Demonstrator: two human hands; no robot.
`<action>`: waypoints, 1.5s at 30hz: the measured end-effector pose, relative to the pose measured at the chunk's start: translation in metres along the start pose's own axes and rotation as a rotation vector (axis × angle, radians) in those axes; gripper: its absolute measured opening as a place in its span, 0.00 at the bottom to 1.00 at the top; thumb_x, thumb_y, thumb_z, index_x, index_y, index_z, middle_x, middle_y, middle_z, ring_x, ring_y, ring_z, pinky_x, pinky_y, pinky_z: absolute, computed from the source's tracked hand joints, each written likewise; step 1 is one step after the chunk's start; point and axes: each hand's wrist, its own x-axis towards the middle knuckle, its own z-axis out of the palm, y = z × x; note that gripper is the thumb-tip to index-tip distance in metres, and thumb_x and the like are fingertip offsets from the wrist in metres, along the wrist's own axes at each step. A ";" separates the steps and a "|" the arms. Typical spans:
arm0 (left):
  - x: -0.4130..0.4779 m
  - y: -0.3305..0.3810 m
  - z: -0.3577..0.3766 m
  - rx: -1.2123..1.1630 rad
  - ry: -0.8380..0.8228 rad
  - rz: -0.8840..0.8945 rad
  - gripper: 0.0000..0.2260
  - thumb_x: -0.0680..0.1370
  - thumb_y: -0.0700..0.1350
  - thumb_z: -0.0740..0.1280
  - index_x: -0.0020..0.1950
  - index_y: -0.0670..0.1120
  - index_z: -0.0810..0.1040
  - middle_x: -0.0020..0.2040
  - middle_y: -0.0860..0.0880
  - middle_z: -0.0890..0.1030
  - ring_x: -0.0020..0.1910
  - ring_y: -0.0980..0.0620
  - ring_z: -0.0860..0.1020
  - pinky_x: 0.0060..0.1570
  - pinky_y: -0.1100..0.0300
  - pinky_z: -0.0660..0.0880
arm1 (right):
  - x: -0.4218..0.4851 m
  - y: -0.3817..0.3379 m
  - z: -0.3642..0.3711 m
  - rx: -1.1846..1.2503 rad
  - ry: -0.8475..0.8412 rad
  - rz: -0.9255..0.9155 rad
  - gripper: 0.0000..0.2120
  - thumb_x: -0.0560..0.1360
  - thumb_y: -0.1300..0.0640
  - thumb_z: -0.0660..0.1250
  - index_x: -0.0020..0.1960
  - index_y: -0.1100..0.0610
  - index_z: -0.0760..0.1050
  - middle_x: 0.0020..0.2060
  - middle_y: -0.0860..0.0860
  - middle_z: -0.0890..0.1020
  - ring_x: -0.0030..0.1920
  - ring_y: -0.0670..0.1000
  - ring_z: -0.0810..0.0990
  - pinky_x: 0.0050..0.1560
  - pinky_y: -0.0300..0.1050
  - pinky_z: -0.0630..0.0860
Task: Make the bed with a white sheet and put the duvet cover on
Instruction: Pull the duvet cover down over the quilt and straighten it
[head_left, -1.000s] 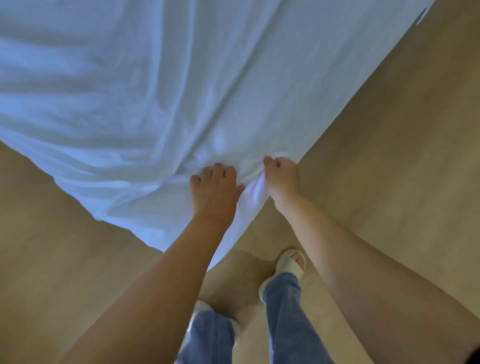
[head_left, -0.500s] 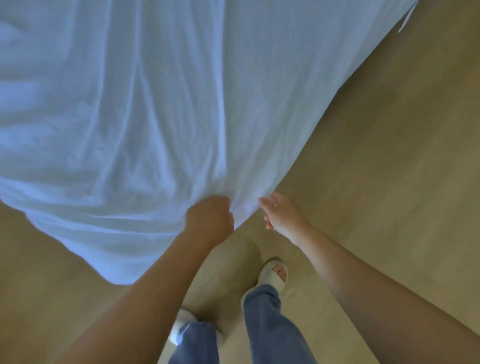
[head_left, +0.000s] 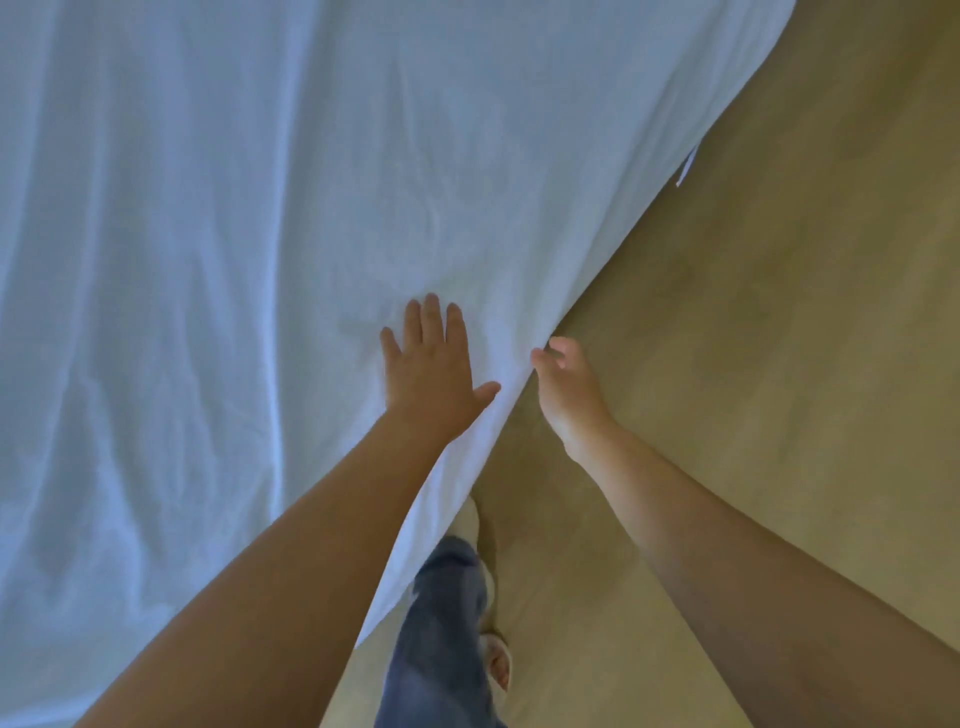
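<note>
Well, the white sheet (head_left: 234, 260) takes up most of the scene. It is spread out ahead of the person, presumably over the bed, and creased in long folds running away from them. Its free edge slants from high on the right down to the person's legs, so the cloth lies ahead and to the left of that line.

On the other side of the edge is the tan floor (head_left: 753, 415), which I judge gives open room to step along the sheet.

The hands are apart, one on each side of the edge. The left hand (head_left: 431, 374) lies flat on the sheet just inside it, fingers straight and thumb spread, pressing the cloth down. The right hand (head_left: 566, 387) hangs over the floor with its curled fingertips touching the edge. I cannot tell whether it pinches the hem or only brushes it.

So the left is the nearer one for smoothing, and the right is placed for tugging or tucking.

A jeans leg (head_left: 447, 623) and a sandalled foot (head_left: 496, 665) stand right by the edge's low end. A small white tag (head_left: 687, 169) dangles from its far stretch.
</note>
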 end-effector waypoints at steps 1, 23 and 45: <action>0.015 0.006 0.000 0.001 -0.010 -0.007 0.45 0.74 0.67 0.60 0.77 0.42 0.40 0.77 0.40 0.42 0.76 0.41 0.42 0.72 0.41 0.46 | 0.014 -0.007 -0.003 0.031 0.009 0.024 0.20 0.80 0.50 0.55 0.71 0.54 0.62 0.53 0.47 0.72 0.45 0.44 0.71 0.42 0.38 0.66; 0.079 0.002 -0.064 -0.613 0.133 -0.065 0.09 0.70 0.42 0.51 0.29 0.48 0.60 0.25 0.52 0.63 0.25 0.50 0.65 0.27 0.57 0.58 | 0.170 -0.093 -0.031 0.930 -0.069 0.206 0.20 0.78 0.45 0.60 0.63 0.57 0.75 0.58 0.55 0.80 0.59 0.55 0.79 0.60 0.52 0.74; 0.246 0.194 -0.067 -0.262 0.124 -0.250 0.28 0.76 0.49 0.63 0.74 0.49 0.59 0.71 0.47 0.61 0.70 0.46 0.59 0.66 0.52 0.56 | 0.330 -0.133 -0.190 0.325 -0.089 0.218 0.20 0.75 0.45 0.66 0.62 0.53 0.68 0.59 0.48 0.75 0.55 0.47 0.75 0.61 0.48 0.72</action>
